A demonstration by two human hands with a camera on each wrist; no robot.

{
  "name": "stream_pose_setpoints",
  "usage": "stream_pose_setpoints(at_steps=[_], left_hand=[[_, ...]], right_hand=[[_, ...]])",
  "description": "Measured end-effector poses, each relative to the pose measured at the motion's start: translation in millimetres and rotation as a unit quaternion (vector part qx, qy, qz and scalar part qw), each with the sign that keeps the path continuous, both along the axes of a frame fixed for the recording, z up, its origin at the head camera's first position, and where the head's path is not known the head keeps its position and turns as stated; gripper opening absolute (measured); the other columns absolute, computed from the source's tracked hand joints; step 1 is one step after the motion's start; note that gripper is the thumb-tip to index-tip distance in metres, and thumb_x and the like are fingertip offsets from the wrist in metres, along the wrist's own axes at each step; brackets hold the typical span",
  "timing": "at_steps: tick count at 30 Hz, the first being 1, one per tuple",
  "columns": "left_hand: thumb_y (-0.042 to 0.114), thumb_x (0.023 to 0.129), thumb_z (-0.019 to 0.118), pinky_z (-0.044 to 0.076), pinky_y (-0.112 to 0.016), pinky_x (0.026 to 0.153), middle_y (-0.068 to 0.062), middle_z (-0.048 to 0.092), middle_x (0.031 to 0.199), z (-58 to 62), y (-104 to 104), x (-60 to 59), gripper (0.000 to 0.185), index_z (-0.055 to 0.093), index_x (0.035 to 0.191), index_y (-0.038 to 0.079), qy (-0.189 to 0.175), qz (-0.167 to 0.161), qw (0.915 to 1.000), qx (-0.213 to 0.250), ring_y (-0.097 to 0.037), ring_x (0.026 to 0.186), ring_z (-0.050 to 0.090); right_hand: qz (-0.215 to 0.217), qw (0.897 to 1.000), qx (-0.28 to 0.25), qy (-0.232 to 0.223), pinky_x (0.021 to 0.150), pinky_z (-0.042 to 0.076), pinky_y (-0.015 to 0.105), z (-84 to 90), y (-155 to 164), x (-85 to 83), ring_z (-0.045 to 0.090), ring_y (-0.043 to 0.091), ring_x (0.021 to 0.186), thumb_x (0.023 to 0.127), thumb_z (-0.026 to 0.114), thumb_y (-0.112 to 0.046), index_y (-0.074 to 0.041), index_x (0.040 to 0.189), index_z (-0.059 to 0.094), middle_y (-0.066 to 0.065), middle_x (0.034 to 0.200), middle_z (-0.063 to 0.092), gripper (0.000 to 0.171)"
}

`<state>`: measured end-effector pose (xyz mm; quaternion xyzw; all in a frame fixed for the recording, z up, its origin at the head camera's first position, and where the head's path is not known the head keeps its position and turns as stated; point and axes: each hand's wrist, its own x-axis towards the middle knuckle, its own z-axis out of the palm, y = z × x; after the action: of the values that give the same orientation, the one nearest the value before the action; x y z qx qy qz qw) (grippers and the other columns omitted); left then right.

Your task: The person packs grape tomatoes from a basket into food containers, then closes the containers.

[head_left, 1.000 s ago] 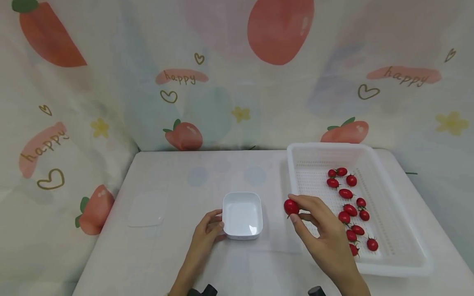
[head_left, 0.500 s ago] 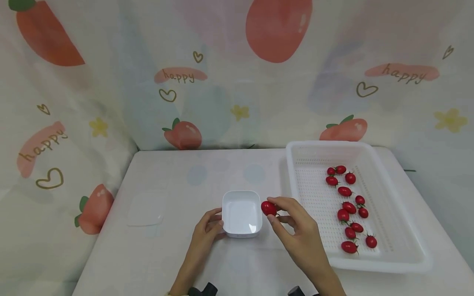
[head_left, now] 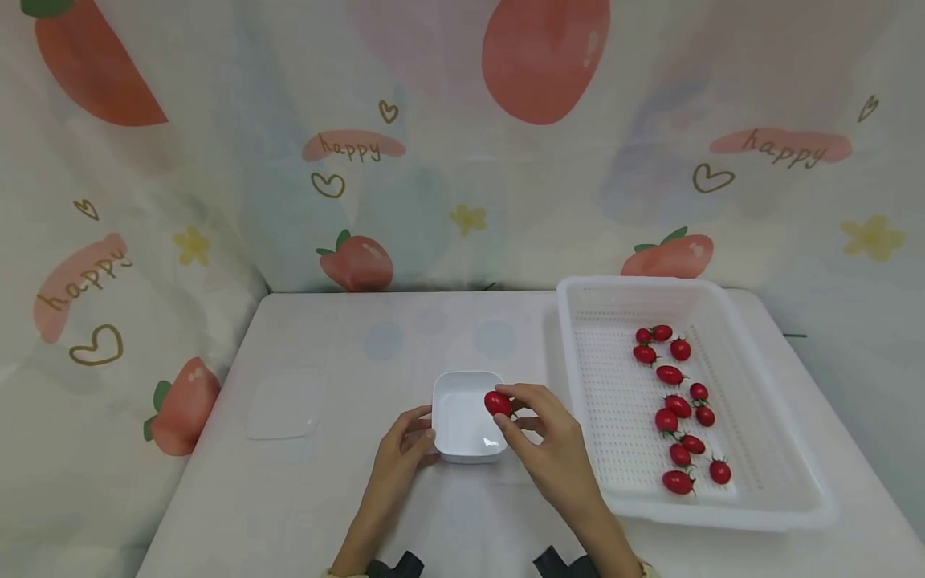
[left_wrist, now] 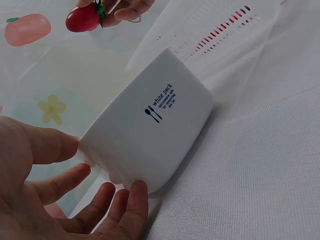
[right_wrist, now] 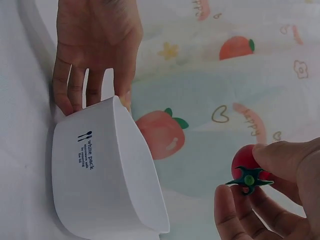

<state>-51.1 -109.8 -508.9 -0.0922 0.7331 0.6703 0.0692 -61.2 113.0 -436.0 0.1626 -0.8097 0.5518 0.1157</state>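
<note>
Between the thumb and fingertips of my right hand point(head_left: 552, 449) is a red cherry tomato point(head_left: 497, 403), which overlaps the right rim of a square white bowl point(head_left: 468, 461) in the head view. The right wrist view shows the tomato's green calyx point(right_wrist: 249, 179) below the thumb. My left hand point(head_left: 403, 449) rests against the bowl's left side. In the left wrist view, its thumb touches near the rim and its fingertips point(left_wrist: 137, 190) reach the lower wall with the fingers loosely extended. Printed on the bowl's side is "white pack". Inside, the visible part of the bowl shows bare white.
A large white perforated basket point(head_left: 751, 520) stands on the right of the table, with several cherry tomatoes point(head_left: 677, 405) inside. Lying flat at the left is a translucent square lid-like sheet point(head_left: 282, 411). A printed curtain point(head_left: 433, 201) closes off the table's back and left.
My right hand has carried the cherry tomato leftward from the basket's edge to over the bowl's right rim. My left hand has stayed at the bowl's side.
</note>
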Motion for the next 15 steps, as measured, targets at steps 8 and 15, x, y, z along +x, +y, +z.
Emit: stream_pose_setpoints(at_steps=[8, 15], left_hand=[[0.018, 0.103, 0.063, 0.065, -0.036, 0.091, -0.020, 0.057, 0.138, 0.2, 0, 0.1, 0.045, 0.055, 0.147, 0.011, -0.008, 0.005, 1.0000, 0.000, -0.031, 0.124, 0.065], [0.017, 0.103, 0.063, 0.065, -0.034, 0.089, -0.020, 0.058, 0.136, -1.0, 1, -0.6, 0.043, 0.057, 0.145, 0.012, -0.007, 0.008, 0.9999, -0.010, -0.033, 0.124, 0.065]], right_hand=[[-0.011, 0.999, 0.020, -0.028, 0.082, 0.064, 0.024, -11.4, -7, -11.0, 0.068, 0.015, 0.099, 0.089, 0.081, -0.003, -0.013, 0.127, 0.070, 0.000, 0.116, 0.073, 0.041], [-0.023, 0.996, 0.055, -0.061, 0.080, 0.064, 0.025, -22.3, -14, -19.1, 0.072, 0.019, 0.098, 0.088, 0.082, -0.003, -0.010, 0.125, 0.071, 0.004, 0.114, 0.075, 0.040]])
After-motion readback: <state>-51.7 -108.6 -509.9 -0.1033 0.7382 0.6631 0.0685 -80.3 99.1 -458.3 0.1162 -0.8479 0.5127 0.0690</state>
